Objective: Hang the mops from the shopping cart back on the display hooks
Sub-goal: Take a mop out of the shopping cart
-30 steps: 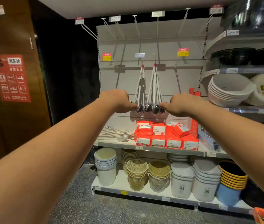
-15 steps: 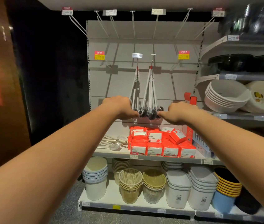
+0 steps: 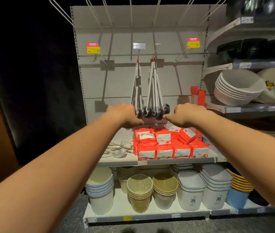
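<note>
1. Observed mops (image 3: 155,86) hanging in two bunches from hooks (image 3: 154,58) on the pale back panel (image 3: 116,78). Handles white with red tops, dark round heads (image 3: 150,112) bunched in a row at the bottom.
2. Noted both bare arms stretched forward: left hand (image 3: 125,115) just left of the heads, right hand (image 3: 185,115) just right of them.
3. Recorded the left grip as curled, knuckles toward the camera, set against the leftmost head. Fingertips hidden behind the hand, so cannot tell whether clamped on the head or only touching.
4. Recorded the right grip with thumb (image 3: 167,117) stretched out to the lower right head, seemingly in contact, other fingers tucked under. Cannot tell whether anything is pinched.
5. Found below the heads a shelf (image 3: 158,160) carrying stacked red packets (image 3: 165,145), with white long-handled utensils (image 3: 116,148) lying just left of them.
6. Logged on the bottom shelf (image 3: 133,216), left to right: stacked pale buckets (image 3: 100,190), woven baskets (image 3: 140,192), white lidded bins (image 3: 190,192), yellow and blue tubs (image 3: 239,190).
7. Logged stacked white basins (image 3: 239,86) on the shelving at right, with dark bowls (image 3: 241,49) one level above.
8. Noted yellow-and-red price tags (image 3: 93,47) on the panel to either side of the mops, and long wire hooks (image 3: 61,10) along the top.
</note>
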Action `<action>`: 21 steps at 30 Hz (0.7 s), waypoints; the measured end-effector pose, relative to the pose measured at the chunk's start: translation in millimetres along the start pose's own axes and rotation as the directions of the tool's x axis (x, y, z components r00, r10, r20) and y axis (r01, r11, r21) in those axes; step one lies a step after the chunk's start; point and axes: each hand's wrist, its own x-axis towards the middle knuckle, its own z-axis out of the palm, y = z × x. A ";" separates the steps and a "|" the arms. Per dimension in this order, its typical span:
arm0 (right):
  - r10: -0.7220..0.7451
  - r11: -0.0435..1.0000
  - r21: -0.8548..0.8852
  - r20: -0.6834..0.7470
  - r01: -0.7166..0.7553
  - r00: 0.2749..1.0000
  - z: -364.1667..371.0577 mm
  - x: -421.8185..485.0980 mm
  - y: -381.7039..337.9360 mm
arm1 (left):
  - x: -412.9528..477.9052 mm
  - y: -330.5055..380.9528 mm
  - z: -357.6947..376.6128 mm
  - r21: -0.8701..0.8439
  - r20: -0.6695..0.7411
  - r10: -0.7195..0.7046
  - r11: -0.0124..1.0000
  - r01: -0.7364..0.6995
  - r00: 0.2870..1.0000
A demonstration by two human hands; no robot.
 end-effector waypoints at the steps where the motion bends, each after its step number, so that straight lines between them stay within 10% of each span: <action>1: 0.002 1.000 0.002 0.002 -0.002 1.000 1.9 4.5 0.5 | 6.1 -1.0 1.9 -0.003 -0.003 0.006 1.000 -0.006 1.000; 21: -0.070 0.997 0.016 0.015 0.069 0.997 34.1 147.8 81.0 | 140.4 66.6 29.4 0.019 -0.022 -0.058 0.998 0.058 0.998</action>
